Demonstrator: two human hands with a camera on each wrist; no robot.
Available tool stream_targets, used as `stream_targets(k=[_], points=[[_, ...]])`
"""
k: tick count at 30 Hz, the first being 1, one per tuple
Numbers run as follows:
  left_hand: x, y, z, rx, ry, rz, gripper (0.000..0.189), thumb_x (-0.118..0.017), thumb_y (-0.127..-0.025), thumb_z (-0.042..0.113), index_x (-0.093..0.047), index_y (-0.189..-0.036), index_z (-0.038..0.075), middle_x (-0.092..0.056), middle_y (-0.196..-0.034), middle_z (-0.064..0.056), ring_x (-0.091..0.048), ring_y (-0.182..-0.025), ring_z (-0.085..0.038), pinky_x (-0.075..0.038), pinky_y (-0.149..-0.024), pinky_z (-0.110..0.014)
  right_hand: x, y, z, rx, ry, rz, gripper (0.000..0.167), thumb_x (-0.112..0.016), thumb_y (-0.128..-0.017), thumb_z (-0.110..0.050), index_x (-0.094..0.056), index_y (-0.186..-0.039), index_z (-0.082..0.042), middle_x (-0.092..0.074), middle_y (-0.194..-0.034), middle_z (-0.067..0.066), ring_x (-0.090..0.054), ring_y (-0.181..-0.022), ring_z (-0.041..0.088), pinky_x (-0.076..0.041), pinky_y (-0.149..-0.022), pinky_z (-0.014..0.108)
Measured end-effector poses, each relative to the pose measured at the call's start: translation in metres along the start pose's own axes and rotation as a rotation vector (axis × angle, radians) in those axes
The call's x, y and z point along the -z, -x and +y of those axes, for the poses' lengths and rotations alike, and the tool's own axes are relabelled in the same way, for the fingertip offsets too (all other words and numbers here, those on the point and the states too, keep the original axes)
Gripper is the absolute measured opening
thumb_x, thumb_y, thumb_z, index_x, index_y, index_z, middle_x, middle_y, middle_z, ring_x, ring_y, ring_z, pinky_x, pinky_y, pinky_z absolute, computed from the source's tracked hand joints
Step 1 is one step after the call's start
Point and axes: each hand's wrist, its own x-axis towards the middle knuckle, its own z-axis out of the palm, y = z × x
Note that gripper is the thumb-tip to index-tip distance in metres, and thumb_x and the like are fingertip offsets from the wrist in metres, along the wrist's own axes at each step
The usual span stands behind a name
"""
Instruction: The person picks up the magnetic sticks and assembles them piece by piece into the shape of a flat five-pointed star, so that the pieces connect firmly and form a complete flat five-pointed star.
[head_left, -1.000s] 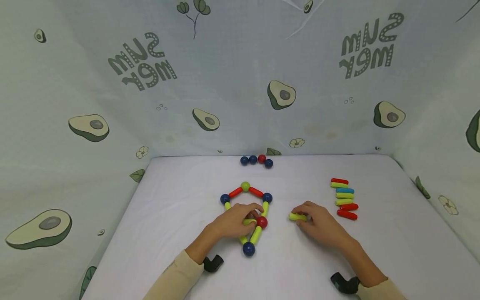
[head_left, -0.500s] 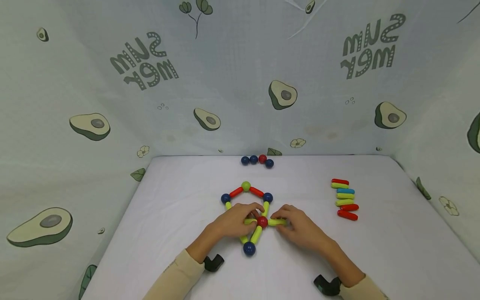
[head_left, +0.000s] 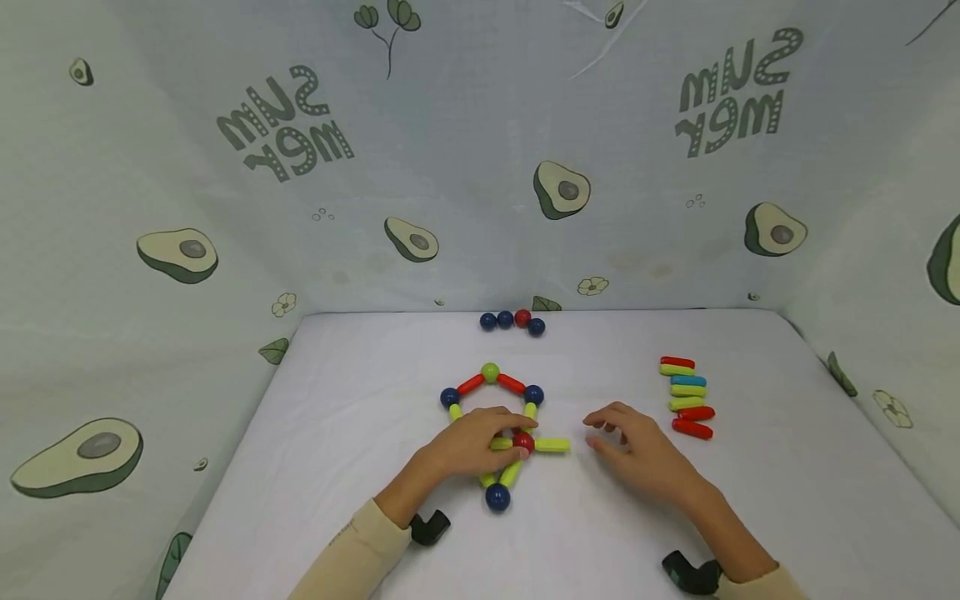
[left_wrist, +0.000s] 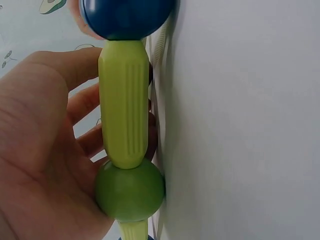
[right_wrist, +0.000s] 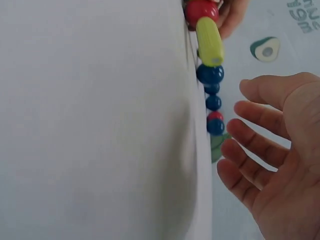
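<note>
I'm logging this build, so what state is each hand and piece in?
Left hand, gripping the nearer red ball.
Right hand, holding nothing, fingers loosely bent.
Rightmost attached stick, one end against that ball, other end free.
Ball-and-stick figure, partly hidden by left hand.
Four far balls, no sticks attached.
Seven loose sticks, unattached.

Your left hand [head_left: 471, 442] holds a glossy red ball [head_left: 526, 441] between thumb and fingers. A yellow-green stick [head_left: 552, 446] lies sideways, one end touching that ball, the other pointing toward your right hand [head_left: 647, 454], which sits apart. Another yellow-green stick [head_left: 511, 474] slants from the red ball to a dark blue ball [head_left: 498, 498] nearer you.
</note>
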Motion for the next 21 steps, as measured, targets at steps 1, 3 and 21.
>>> stream_targets(k=[1,3,21], points=[[0.0,0.0,0.0,0.005,0.003,0.002,0.045,-0.06,-0.102,0.047,-0.058,-0.145,0.034,-0.061,-0.141,0.009,-0.056,-0.124,-0.011,-0.05,-0.105,-0.032,0.005,0.003,0.005,-0.005,0.009,0.02,0.026,-0.074,-0.095,-0.026,-0.072,-0.12,-0.02,-0.067,-0.111,-0.006,-0.057,-0.1,0.016,-0.052,-0.078,0.026],[-0.001,-0.001,-0.001,0.006,0.013,0.008,0.044,-0.061,-0.101,0.047,-0.06,-0.143,0.034,-0.062,-0.139,0.01,-0.057,-0.118,-0.009,-0.05,-0.101,-0.029,0.015,0.01,0.017,-0.007,0.026,0.061,0.027,-0.075,-0.095,-0.025,-0.071,-0.12,-0.017,-0.067,-0.111,-0.003,-0.058,-0.1,0.018,-0.052,-0.076,0.025],[-0.003,-0.003,-0.004,-0.016,0.046,0.018,0.047,-0.063,-0.1,0.049,-0.059,-0.144,0.031,-0.065,-0.116,0.013,-0.054,-0.095,-0.002,-0.048,-0.081,-0.017,0.05,0.047,0.083,-0.108,0.151,0.148,0.038,-0.078,-0.088,-0.012,-0.067,-0.122,0.001,-0.064,-0.12,0.026,-0.06,-0.108,0.043,-0.052,-0.091,0.064]])
